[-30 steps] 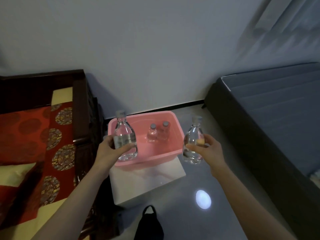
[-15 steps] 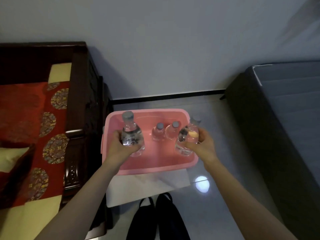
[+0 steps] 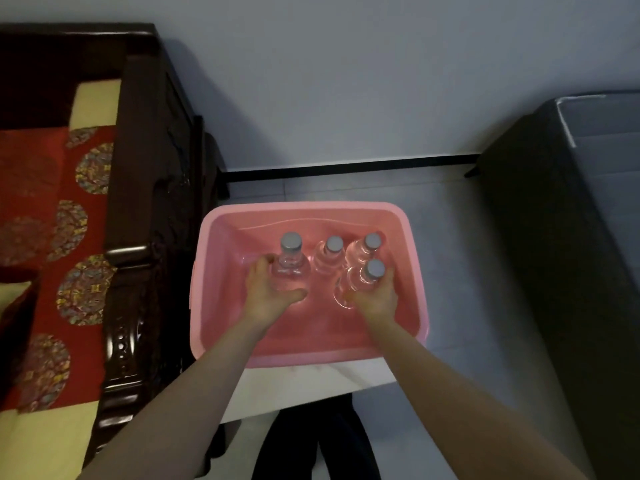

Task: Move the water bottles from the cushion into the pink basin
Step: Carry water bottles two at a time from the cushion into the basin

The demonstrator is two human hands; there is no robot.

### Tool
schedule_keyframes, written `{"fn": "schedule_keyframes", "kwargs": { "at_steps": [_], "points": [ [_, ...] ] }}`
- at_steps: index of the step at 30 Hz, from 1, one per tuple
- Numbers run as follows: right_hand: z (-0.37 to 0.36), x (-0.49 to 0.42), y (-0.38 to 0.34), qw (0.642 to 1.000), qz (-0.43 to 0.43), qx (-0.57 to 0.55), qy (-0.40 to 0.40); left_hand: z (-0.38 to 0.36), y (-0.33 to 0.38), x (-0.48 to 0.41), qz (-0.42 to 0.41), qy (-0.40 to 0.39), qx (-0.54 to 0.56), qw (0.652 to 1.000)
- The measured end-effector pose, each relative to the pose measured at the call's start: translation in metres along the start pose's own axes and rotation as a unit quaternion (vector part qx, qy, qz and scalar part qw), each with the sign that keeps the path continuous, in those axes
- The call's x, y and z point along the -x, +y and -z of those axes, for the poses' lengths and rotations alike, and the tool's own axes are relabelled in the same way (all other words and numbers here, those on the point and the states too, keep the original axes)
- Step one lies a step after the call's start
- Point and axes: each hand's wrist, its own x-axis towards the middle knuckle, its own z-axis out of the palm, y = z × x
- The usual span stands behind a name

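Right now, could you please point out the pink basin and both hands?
pink basin [image 3: 304, 207]: head view, far rim.
left hand [image 3: 270, 292]: head view, back of hand.
right hand [image 3: 377, 299]: head view, back of hand.

Inside the basin [image 3: 311, 360], the left bottle [image 3: 290, 268] stands leftmost, the middle bottle [image 3: 329, 256] and right bottle [image 3: 367, 249] toward its back, and the front bottle [image 3: 360, 282] nearer its front. The sofa [image 3: 145, 237] lies left of the basin, the bed [image 3: 571, 237] right.

A plain pale grey wall [image 3: 346, 81] meets a glossy grey floor [image 3: 453, 244] along a black baseboard [image 3: 346, 167]. Dark carved wooden furniture [image 3: 138, 220] stands against the wall at the left. A dark grey upholstered bed base [image 3: 547, 271] fills the right. The light is dim.
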Motion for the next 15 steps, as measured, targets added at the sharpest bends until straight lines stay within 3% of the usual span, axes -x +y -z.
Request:
{"fn": "schedule_keyframes", "kwargs": {
  "at_steps": [8, 15],
  "points": [
    [-0.022, -0.022, 0.013, 0.999, 0.007, 0.042, 0.025, -0.019, -0.030, -0.036, -0.005, 0.016, -0.038, 0.999],
    [-0.033, -0.029, 0.019, 0.994, 0.057, 0.093, -0.004, -0.031, -0.038, -0.056, -0.029, 0.040, -0.036, 0.998]
  ]
}}
